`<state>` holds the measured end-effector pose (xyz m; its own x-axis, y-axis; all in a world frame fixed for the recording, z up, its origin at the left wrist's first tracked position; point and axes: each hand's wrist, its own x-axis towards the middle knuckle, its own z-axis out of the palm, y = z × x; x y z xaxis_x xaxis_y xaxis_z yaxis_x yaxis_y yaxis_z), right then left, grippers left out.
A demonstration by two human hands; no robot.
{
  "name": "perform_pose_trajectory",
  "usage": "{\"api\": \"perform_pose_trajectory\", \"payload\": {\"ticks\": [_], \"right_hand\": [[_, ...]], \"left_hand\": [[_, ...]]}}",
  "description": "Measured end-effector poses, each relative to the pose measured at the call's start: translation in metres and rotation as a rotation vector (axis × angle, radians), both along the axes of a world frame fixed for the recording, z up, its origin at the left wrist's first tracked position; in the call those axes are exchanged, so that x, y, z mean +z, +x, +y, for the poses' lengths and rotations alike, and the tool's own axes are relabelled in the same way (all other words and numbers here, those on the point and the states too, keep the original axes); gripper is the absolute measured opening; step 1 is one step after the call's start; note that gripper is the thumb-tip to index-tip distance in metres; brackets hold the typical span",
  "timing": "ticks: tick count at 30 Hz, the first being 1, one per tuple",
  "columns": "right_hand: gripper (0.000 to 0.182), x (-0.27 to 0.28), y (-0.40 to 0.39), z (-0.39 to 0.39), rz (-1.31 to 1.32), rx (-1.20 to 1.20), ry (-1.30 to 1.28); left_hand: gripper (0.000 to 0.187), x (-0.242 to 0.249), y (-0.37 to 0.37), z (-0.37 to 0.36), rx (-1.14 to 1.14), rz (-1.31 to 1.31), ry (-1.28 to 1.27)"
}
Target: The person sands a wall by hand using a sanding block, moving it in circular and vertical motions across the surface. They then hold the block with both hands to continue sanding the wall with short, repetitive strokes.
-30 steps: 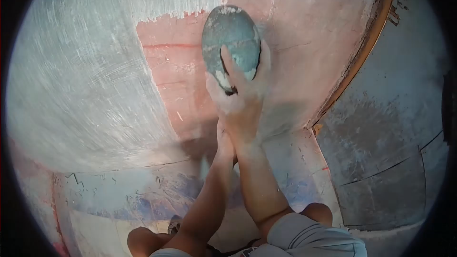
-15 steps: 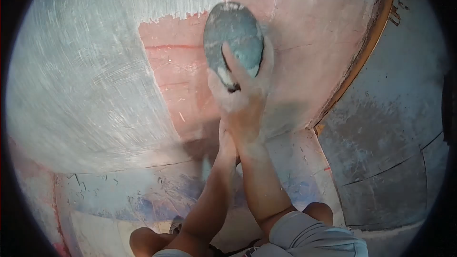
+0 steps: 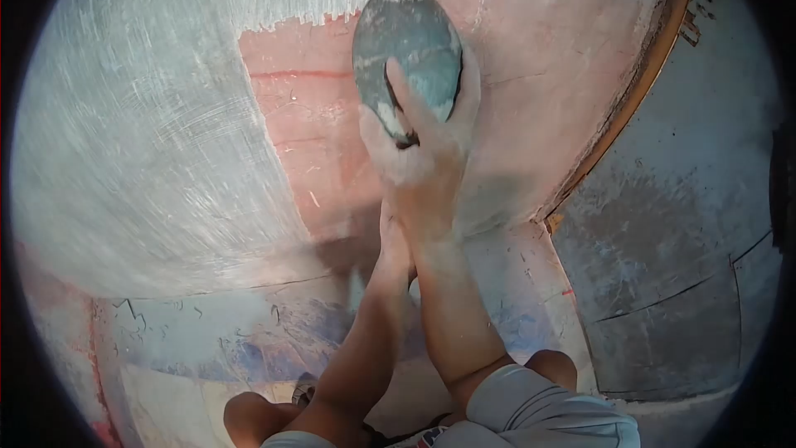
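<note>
An oval, dusty grey-green block (image 3: 410,41) with pale worn patches lies against the curved pink surface (image 3: 311,116). Whitened with dust, my right hand (image 3: 427,158) is closed around its lower end. One finger stretches over the top of the block and others wrap its right edge. My left hand (image 3: 393,228) comes up beneath the right wrist. Its fingers are hidden there, so what they hold cannot be made out.
To the left the curved surface is scratched grey-white (image 3: 166,133). A brown raised edge (image 3: 638,91) borders it on the right, beside grey panels (image 3: 663,282). Below lies a stained floor (image 3: 207,332). My knees (image 3: 551,367) and grey shorts (image 3: 539,406) show at the bottom.
The oval block and both hands have moved slightly up along the surface. The grip of my right hand looks the same.
</note>
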<state>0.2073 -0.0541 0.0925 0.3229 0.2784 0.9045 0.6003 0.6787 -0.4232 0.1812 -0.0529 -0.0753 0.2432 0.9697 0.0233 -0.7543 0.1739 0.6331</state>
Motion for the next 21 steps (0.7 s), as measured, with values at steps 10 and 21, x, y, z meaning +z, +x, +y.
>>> {"api": "perform_pose_trajectory", "payload": {"ticks": [10, 21], "right_hand": [[0.054, -0.030, -0.001, -0.004, -0.094, -0.145, -0.011], [0.053, -0.011, -0.003, 0.002, -0.047, -0.059, 0.055]], "left_hand": [[0.050, -0.032, -0.012, 0.001, 0.098, 0.009, 0.274], [0.052, -0.046, -0.010, 0.016, -0.048, -0.170, 0.139]]}}
